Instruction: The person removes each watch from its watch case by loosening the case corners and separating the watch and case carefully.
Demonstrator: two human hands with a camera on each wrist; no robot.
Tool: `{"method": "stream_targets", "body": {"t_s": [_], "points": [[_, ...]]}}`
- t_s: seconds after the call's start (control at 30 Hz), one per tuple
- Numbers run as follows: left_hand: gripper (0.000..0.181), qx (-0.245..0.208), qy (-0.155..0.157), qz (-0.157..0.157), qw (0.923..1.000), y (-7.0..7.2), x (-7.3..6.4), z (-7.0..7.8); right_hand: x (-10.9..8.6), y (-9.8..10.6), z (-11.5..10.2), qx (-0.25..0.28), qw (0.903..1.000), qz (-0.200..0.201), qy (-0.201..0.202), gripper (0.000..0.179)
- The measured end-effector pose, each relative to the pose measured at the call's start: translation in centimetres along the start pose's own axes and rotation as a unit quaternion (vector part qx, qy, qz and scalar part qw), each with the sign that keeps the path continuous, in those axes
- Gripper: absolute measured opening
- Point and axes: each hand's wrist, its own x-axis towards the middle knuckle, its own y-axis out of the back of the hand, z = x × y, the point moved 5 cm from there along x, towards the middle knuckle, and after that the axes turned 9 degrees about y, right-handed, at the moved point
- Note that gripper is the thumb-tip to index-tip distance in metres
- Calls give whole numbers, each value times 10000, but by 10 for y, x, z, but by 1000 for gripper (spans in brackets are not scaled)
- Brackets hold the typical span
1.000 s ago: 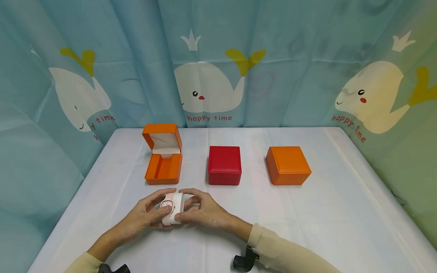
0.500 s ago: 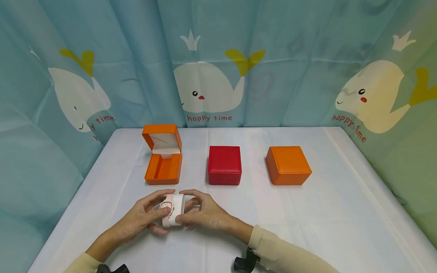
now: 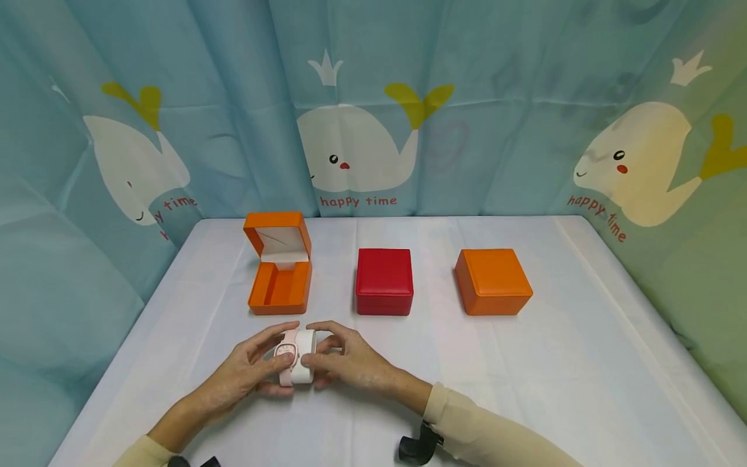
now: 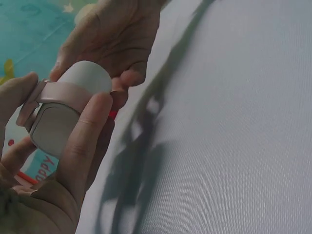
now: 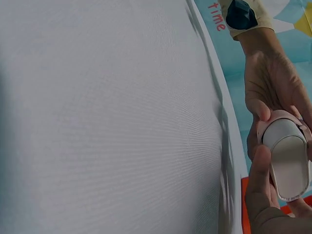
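A pale pink wristwatch (image 3: 285,353) is wrapped around a white oval watch cushion (image 3: 306,370), held above the table's near left part. My left hand (image 3: 242,366) grips the watch side, its thumb over the dial. From the other side my right hand (image 3: 353,363) pinches the cushion between thumb and fingers. In the left wrist view the pink strap (image 4: 63,95) circles the cushion (image 4: 87,75). The right wrist view shows the cushion's flat end (image 5: 291,168) between both hands. Just beyond them stands an orange watch box (image 3: 280,305), lid raised, with a bare compartment inside.
A closed red box (image 3: 384,282) stands at the middle of the white-covered table (image 3: 554,389). To its right is a closed orange box (image 3: 493,282). A blue curtain (image 3: 467,162) with whale prints hangs behind and along both sides.
My right thumb has slid upward along the white cushion. The left hand's lower fingers have shifted slightly under the watch. Watch and cushion stay nearly in place; the boxes have not moved.
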Motion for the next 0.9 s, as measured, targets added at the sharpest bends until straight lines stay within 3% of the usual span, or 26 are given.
{"method": "stream_targets", "body": {"t_s": [0.43,0.9], "points": [[60,8,79,180,9998,1,1,-3,-1,2,-1,-248,9995,172,109,52],[64,-39,176,234,9996,4,1,-3,-1,1,4,-53,9997,196,105,52]]}}
